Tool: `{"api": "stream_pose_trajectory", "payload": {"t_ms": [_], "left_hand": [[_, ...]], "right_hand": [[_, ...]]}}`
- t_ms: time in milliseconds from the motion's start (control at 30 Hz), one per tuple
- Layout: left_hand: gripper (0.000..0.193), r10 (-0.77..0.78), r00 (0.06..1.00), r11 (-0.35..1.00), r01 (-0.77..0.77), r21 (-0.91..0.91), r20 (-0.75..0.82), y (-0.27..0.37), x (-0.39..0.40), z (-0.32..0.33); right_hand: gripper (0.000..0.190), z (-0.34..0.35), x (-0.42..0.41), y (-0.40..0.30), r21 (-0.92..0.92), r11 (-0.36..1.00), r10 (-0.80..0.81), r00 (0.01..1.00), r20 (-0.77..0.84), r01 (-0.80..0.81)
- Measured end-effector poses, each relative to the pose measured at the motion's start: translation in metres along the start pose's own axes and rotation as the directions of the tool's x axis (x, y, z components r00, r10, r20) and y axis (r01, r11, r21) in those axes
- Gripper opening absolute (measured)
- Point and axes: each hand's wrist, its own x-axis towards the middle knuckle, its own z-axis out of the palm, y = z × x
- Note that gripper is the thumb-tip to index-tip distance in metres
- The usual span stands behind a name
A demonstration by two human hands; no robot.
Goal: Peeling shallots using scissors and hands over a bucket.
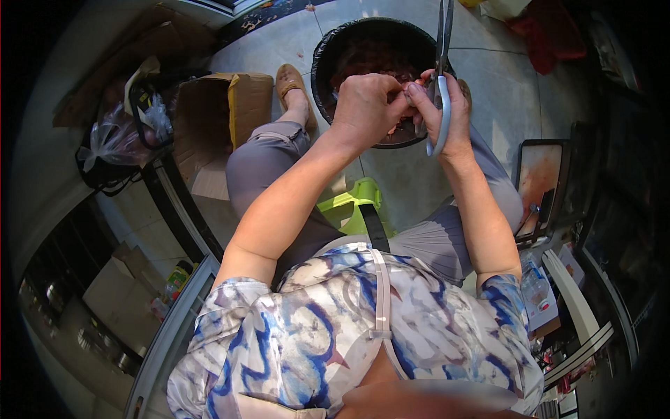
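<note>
Both hands meet over a round bin [325,47] lined with a black bag, with reddish scraps [366,65] inside. My right hand [451,112] holds a pair of scissors [444,112] with pale grey-blue handles, its blades pointing away from me. The thumb and fingertips of that hand also pinch a small reddish piece [419,83], too small to name. My left hand [369,105] has its fingers curled, and its fingertips are at the same piece. Whether they grip it is hidden by the fingers.
An open cardboard box [251,105] lies left of my leg, beside clear plastic bags [118,139]. Between my legs is a lime-green plastic stool [361,196]. A stained, dark-rimmed tray [539,183] is at the right. Further down stands a clear plastic bottle [534,288].
</note>
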Motion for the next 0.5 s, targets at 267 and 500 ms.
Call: {"api": "stream_pose_trajectory", "payload": {"t_ms": [267, 500], "left_hand": [[0.018, -0.21, 0.977, 0.967, 0.205, -0.151, -0.021, -0.016, 0.003, -0.002], [0.016, -0.294, 0.955, 0.956, 0.294, 0.001, -0.042, -0.034, 0.004, -0.001]], "right_hand": [[0.034, -0.005, -0.003, -0.017, 0.228, 0.955, 0.158, 0.976, 0.151, -0.19], [0.038, -0.021, -0.002, -0.027, 0.486, 0.789, 0.267, 0.922, 0.281, -0.376]]}}
